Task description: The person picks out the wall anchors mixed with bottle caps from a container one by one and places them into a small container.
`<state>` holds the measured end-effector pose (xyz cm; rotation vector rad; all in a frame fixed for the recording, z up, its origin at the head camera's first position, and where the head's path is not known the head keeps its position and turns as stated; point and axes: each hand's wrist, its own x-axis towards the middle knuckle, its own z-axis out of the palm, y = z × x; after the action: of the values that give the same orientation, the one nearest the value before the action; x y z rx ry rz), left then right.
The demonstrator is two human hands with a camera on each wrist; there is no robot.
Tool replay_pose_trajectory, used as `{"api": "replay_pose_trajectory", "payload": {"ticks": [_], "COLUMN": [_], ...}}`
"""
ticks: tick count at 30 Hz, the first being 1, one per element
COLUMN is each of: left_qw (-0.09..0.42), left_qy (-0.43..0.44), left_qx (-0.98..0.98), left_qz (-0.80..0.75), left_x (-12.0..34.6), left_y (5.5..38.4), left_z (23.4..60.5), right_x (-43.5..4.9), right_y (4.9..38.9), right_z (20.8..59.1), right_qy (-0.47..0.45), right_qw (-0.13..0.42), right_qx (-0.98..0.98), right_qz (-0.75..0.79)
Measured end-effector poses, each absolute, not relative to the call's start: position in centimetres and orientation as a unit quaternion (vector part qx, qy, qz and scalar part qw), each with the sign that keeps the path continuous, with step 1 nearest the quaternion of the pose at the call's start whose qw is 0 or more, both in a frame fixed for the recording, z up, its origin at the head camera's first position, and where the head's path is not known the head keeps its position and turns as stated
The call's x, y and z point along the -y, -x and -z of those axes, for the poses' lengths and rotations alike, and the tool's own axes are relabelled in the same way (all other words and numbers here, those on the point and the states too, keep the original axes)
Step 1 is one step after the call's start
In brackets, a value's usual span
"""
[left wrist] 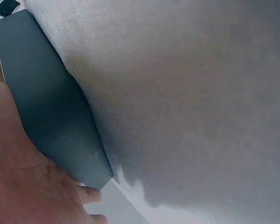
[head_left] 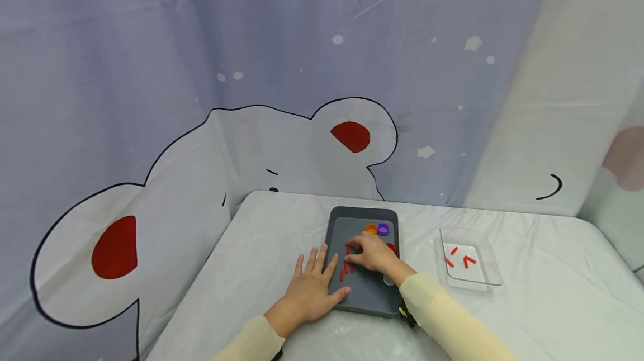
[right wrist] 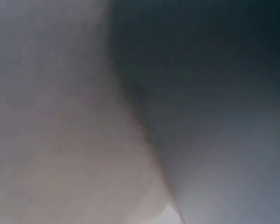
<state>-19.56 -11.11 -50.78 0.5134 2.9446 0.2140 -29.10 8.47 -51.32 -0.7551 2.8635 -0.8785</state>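
A dark grey tray (head_left: 367, 299) lies on the table with several short red sticks (head_left: 345, 267) on its left half. My right hand (head_left: 374, 253) reaches over the tray from the right, thumb and index finger bent around one red stick (head_left: 347, 250), tips at its two ends. Spread straight, the fingers of my left hand (head_left: 308, 293) rest along the tray's left edge, and the thumb lies across its near left corner. In the left wrist view the left palm (left wrist: 23, 172) is against the tray's side (left wrist: 56, 93). The right wrist view is dark and blurred.
An orange cap (head_left: 371, 228) and a purple cap (head_left: 383, 229) sit at the tray's far right. A red cap (head_left: 391, 247) and a whitish one (head_left: 388, 280) are partly hidden by my right hand and wrist. Right of the tray, a clear box (head_left: 470, 283) holds several red sticks.
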Motion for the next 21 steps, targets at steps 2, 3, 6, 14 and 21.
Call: {"api": "replay_pose_trajectory", "payload": {"ticks": [2, 3, 6, 14, 21], "left_qw": [0.074, 0.073, 0.073, 0.065, 0.06], "left_qy": [-0.17, -0.17, -0.169, -0.172, -0.175], "left_qx": [-0.98, -0.98, -0.981, -0.98, -0.98], "left_qz": [-0.07, -0.069, -0.068, -0.072, -0.075], "left_x": [11.1, 11.1, 11.15, 11.23, 11.27], "left_y": [19.53, 19.51, 19.49, 19.59, 19.58], "left_z": [50.76, 50.77, 50.89, 51.29, 51.2], "right_x": [-8.43, -8.4, -8.3, -8.02, -7.89], "right_y": [29.05, 29.04, 29.07, 29.11, 29.1], "right_z": [51.36, 51.36, 51.33, 51.41, 51.25], "right_qy": [0.235, 0.231, 0.224, 0.204, 0.199], "right_qw": [0.03, 0.032, 0.031, 0.028, 0.024], "right_qx": [-0.931, -0.932, -0.935, -0.94, -0.941], "right_qz": [0.279, 0.278, 0.275, 0.271, 0.271]}}
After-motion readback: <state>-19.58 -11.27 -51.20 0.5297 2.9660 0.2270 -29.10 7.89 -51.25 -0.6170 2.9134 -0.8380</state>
